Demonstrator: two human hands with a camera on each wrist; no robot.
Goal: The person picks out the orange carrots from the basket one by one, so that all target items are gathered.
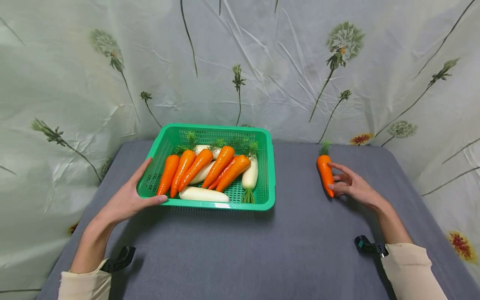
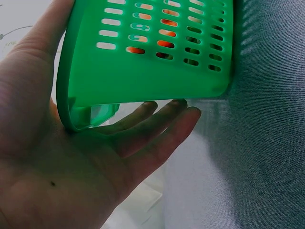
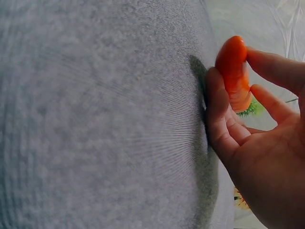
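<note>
One orange, glossy carrot with a feathery green top (image 1: 325,171) is on the right side of the table (image 1: 240,250), covered in grey cloth; whether it rests there or is slightly raised I cannot tell. The right hand (image 1: 354,187) pinches it, the grip closed to the carrot's thickness, thumb near the pointed end and index finger higher up. The leafy top points away from the person.

Well apart, on the left, is a green perforated plastic basket (image 1: 271,171). The left hand (image 1: 129,196) spans its near left corner, thumb on the near rim, this grip spread wide with the other fingers nearly straight along the left side. Inside, six orange carrots (image 1: 218,166) lie slanted side by side among long white radishes (image 1: 250,175), one flat along the near wall. Behind the table hangs a pale sheet printed with dandelions (image 1: 262,62).
</note>
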